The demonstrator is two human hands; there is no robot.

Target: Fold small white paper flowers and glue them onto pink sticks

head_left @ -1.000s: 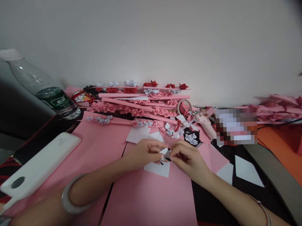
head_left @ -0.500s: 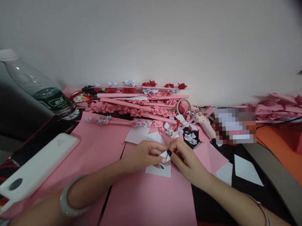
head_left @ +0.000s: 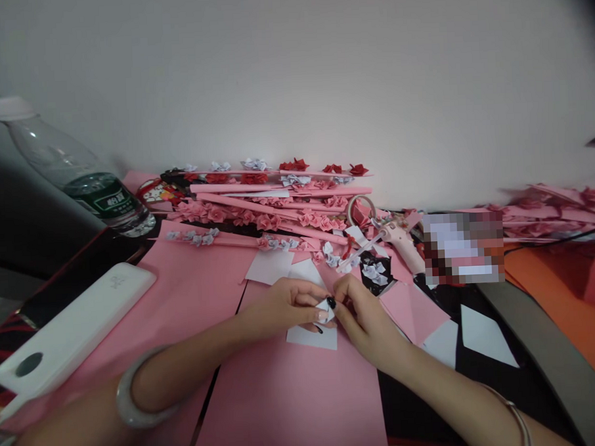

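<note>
Between my fingertips is a small folded piece of white paper (head_left: 324, 310), showing a pointed shape. My left hand (head_left: 294, 305) pinches it from the left, thumb in front and fingers behind. On its right side my right hand (head_left: 358, 312) is closed, the dark-nailed thumb pressed on the paper's edge. The curled right fingers hide part of it. Just beneath, a flat white paper square (head_left: 312, 339) lies on a large pink sheet (head_left: 295, 400). More white paper (head_left: 270, 267) lies behind my left hand.
Rolled pink stems with paper flowers (head_left: 268, 221) line the wall. A glue gun (head_left: 399, 241) and tape roll (head_left: 360, 210) lie back right, near pink paper (head_left: 417, 310). At left are a water bottle (head_left: 104, 198) and white power bank (head_left: 80, 324).
My right thumb and fingers have shifted slightly on the folded white paper, whose visible shape looks a little smaller. My left hand keeps its pinch in nearly the same place.
</note>
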